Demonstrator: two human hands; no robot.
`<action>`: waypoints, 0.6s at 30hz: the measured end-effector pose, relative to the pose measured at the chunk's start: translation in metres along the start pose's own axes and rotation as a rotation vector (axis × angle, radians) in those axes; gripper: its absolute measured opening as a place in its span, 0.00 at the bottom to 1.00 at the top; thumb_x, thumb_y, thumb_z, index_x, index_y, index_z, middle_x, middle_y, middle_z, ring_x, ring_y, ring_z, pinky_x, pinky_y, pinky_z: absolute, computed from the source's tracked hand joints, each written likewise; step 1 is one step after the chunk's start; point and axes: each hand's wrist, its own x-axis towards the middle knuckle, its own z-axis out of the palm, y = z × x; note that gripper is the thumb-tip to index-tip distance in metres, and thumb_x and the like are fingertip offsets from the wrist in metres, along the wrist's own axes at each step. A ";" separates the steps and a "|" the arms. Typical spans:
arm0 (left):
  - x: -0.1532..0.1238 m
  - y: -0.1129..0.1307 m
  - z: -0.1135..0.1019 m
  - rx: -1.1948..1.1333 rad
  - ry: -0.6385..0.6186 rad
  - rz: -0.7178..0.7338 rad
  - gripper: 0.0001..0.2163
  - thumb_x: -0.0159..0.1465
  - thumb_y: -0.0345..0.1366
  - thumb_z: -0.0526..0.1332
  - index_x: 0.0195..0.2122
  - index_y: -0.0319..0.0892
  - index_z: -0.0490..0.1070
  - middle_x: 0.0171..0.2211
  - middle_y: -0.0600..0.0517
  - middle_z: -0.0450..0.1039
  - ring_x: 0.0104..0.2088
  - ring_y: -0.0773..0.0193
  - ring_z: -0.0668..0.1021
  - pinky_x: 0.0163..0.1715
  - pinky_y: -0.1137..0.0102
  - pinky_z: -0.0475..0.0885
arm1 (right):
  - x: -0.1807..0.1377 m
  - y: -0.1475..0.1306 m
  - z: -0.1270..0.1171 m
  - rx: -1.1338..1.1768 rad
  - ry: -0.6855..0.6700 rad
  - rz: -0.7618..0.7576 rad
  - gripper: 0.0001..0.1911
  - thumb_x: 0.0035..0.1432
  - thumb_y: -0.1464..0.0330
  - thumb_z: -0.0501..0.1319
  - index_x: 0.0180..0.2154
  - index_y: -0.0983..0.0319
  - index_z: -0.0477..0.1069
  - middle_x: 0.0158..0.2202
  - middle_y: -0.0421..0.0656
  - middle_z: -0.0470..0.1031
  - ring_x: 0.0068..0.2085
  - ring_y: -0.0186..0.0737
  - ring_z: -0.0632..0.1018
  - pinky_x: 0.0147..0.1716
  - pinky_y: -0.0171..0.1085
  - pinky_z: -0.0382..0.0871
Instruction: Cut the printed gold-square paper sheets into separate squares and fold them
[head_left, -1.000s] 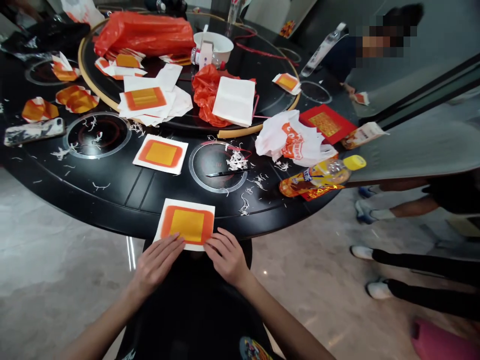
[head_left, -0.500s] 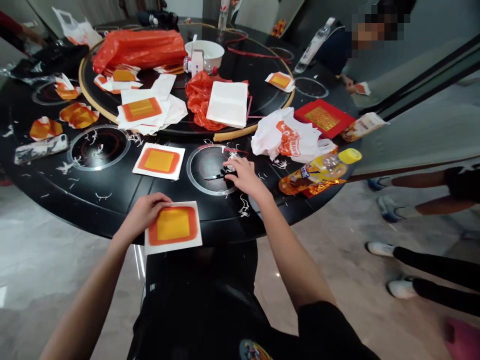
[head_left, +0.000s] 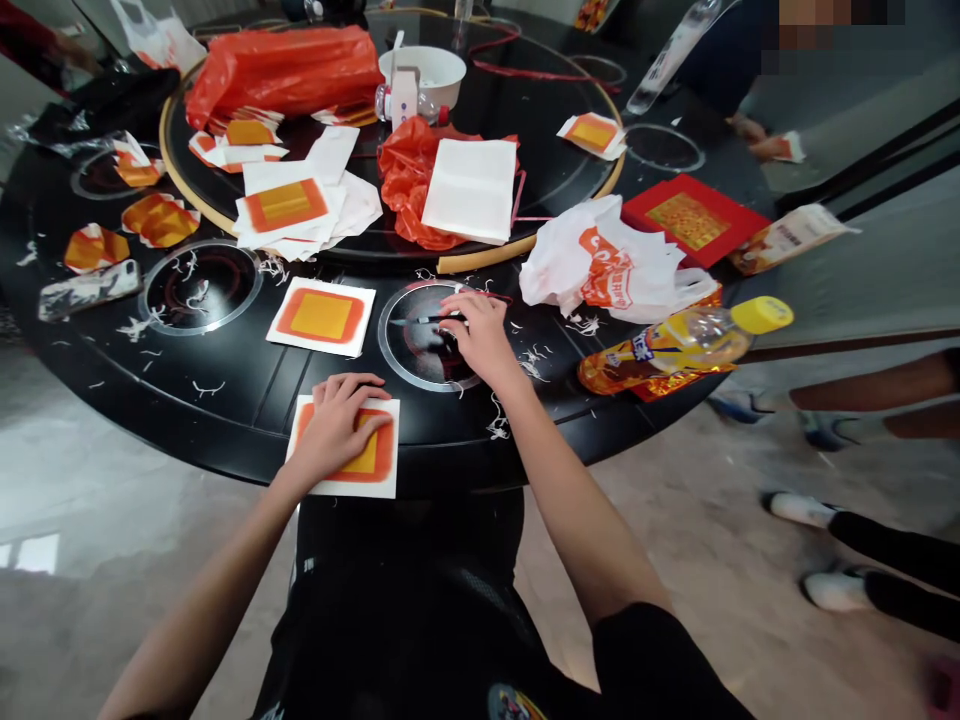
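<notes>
My left hand (head_left: pixel 336 425) lies flat, fingers spread, on a white paper square with an orange and gold centre (head_left: pixel 381 462) at the near edge of the round black table (head_left: pixel 247 390). My right hand (head_left: pixel 474 330) reaches forward over a ring-marked circle in the table and closes on the handle of a thin black blade (head_left: pixel 418 320) that points left. A second orange and gold paper square (head_left: pixel 321 316) lies just beyond my left hand.
White paper shavings litter the table. On the turntable sit paper stacks (head_left: pixel 292 205), red plastic bags (head_left: pixel 285 65), a white pad (head_left: pixel 469 188) and a bowl (head_left: pixel 431 70). A white bag (head_left: pixel 607 265), an orange bottle (head_left: pixel 682 345) and a red packet (head_left: pixel 694 220) lie right. Another person's hand (head_left: pixel 757 145) is far right.
My left hand moved from the paper's left edge onto its middle. My right hand left the paper, reached to the blade and now grips it; the blade has shifted slightly left.
</notes>
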 end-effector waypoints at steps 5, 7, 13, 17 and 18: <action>-0.001 -0.002 -0.004 -0.061 -0.010 -0.009 0.13 0.79 0.36 0.52 0.50 0.49 0.77 0.61 0.49 0.76 0.62 0.49 0.70 0.62 0.48 0.60 | -0.024 -0.006 -0.040 0.091 0.087 -0.041 0.07 0.72 0.70 0.61 0.46 0.56 0.77 0.47 0.44 0.84 0.51 0.48 0.82 0.54 0.48 0.72; -0.001 -0.001 -0.006 -0.093 -0.018 -0.014 0.15 0.80 0.36 0.50 0.50 0.50 0.77 0.60 0.50 0.77 0.62 0.50 0.70 0.62 0.48 0.60 | -0.052 -0.013 -0.057 0.079 0.059 -0.111 0.07 0.73 0.70 0.61 0.47 0.56 0.78 0.45 0.44 0.85 0.47 0.47 0.83 0.51 0.47 0.74; 0.001 -0.001 -0.005 -0.111 -0.023 -0.023 0.13 0.80 0.35 0.50 0.51 0.50 0.76 0.60 0.51 0.78 0.61 0.51 0.71 0.62 0.50 0.59 | -0.123 -0.037 -0.054 0.065 -0.053 -0.171 0.10 0.73 0.74 0.60 0.47 0.58 0.80 0.41 0.45 0.85 0.42 0.46 0.81 0.45 0.47 0.77; 0.001 -0.001 -0.004 -0.099 -0.018 -0.022 0.13 0.80 0.35 0.51 0.51 0.50 0.76 0.59 0.52 0.78 0.60 0.51 0.72 0.61 0.50 0.59 | -0.127 -0.044 -0.031 0.046 -0.044 -0.178 0.10 0.73 0.75 0.61 0.46 0.58 0.80 0.40 0.45 0.84 0.42 0.46 0.81 0.43 0.46 0.77; 0.001 0.000 -0.004 -0.098 -0.018 -0.023 0.13 0.80 0.35 0.51 0.50 0.49 0.76 0.58 0.52 0.78 0.60 0.52 0.72 0.61 0.50 0.59 | -0.125 -0.046 -0.026 0.046 -0.039 -0.183 0.10 0.73 0.75 0.61 0.46 0.58 0.80 0.40 0.45 0.84 0.42 0.46 0.81 0.44 0.46 0.77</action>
